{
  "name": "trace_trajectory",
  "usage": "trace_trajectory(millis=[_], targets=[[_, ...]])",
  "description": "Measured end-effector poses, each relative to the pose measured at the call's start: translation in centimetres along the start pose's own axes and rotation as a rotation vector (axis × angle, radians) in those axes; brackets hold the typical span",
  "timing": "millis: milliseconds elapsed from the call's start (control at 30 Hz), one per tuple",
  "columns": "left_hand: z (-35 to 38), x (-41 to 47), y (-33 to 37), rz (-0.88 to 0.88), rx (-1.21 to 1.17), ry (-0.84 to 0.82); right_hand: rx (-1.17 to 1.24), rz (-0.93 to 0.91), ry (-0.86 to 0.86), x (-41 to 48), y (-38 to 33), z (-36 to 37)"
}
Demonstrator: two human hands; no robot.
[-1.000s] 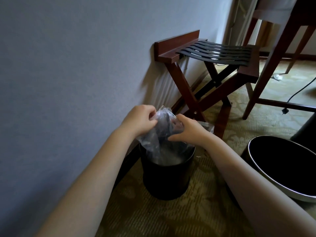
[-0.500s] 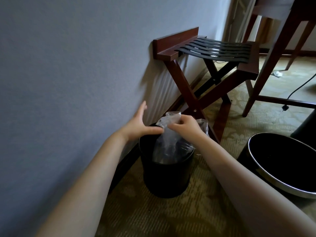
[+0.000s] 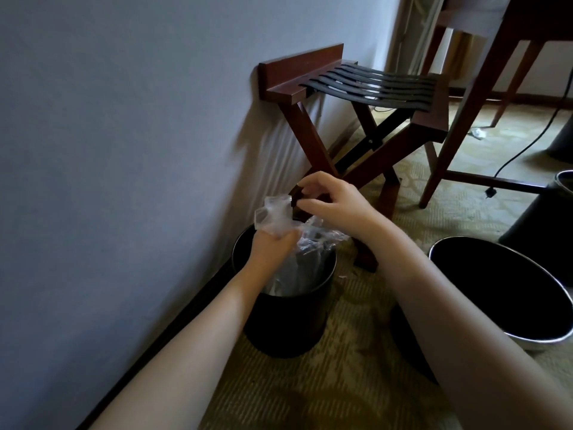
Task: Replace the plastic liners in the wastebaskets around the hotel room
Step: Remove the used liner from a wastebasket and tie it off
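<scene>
Far left, the grey wall (image 3: pixel 124 150) runs down to a dark skirting board.

Beside it, your left hand (image 3: pixel 271 248) is closed in a fist round the clear plastic liner (image 3: pixel 274 212). The fingers are curled tight on the gathered film, and a crumpled lobe of it stands up above the knuckles. Below your fist the liner hangs down into the small black wastebasket (image 3: pixel 288 324). The wastebasket stands upright on the patterned carpet (image 3: pixel 356 367), close to the wall. The film is not spread over the rim; it lies bunched towards the middle and far side of the opening.

Your right hand (image 3: pixel 335 203) is above and just right of the left one, over the far edge of the wastebasket. Its fingers are curled, with forefinger and thumb a little apart and pointing at the liner's raised lobe. Whether they pinch the film or only come near it cannot be told. More crumpled film lies under this wrist.

Behind your hands a wooden folding luggage rack (image 3: pixel 310 72) with black straps stands against the wall.

To the right, a larger black bin (image 3: pixel 496 290) with a metal rim sits near your right forearm. Beyond it are a wooden table leg (image 3: pixel 474 113) and a black cable (image 3: pixel 521 150) on the carpet.
</scene>
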State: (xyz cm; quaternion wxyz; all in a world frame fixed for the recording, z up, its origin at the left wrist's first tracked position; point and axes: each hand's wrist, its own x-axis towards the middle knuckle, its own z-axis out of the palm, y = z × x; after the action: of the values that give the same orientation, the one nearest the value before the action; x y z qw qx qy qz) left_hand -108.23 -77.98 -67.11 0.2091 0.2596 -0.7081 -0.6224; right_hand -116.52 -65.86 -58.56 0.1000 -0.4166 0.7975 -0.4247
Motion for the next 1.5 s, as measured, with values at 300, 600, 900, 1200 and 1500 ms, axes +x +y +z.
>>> trace_trajectory(millis=[300,600,900,1200,1500], targets=[[-1.5,0.2,-0.5,-0.069,-0.032,-0.259,-0.789,0.128,-0.396,0.6,4.8,1.9],[-0.4,0.7,0.8,-0.044,0.326,0.304,-0.791,0.106,-0.215,0.2,6.1,3.0],[-1.4,1.1,-1.8,-0.09,0.755,0.227,0.069,0.224,-0.046,-0.4,6.5,1.7],[-0.3,0.3,-4.1,-0.06,0.671,0.113,0.963,0.328,0.158,0.8,3.3,5.9],[-1.7,1.3,-2.6,-0.009,0.456,0.381,-0.383,0.137,-0.206,-1.8,8.1,8.5]])
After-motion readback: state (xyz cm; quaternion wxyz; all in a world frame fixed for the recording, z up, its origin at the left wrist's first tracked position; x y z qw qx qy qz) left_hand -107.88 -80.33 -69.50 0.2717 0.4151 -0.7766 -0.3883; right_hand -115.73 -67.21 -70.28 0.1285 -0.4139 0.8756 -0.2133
